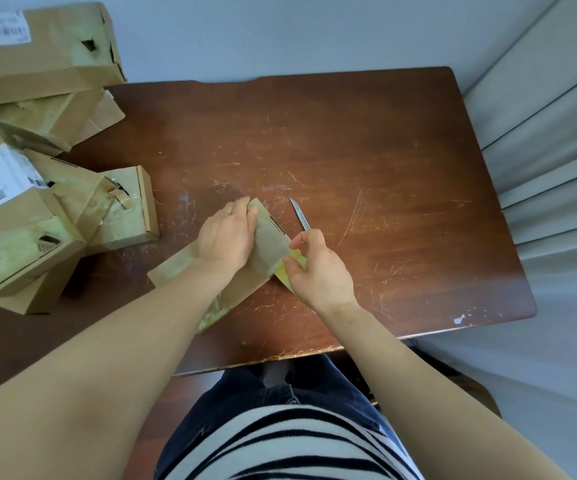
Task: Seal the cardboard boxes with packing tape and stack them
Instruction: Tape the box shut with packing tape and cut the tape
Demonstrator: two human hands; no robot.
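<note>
A small cardboard box (269,244) lay slantwise on the brown worktop (384,150), towards its front edge, under both hands.
The left hand (226,237) lay across the box, fingers curled over its far end. The right hand (318,268) pinched a strip of yellowish tape (299,260) at the box's right side. A thin blade (299,213) lay just beside the box. More boxes (37,209) were piled at the left.

Scratched brown wood table (384,150) agst pale wall (280,29); grey curtain (539,133) rt side (pleated).
</note>
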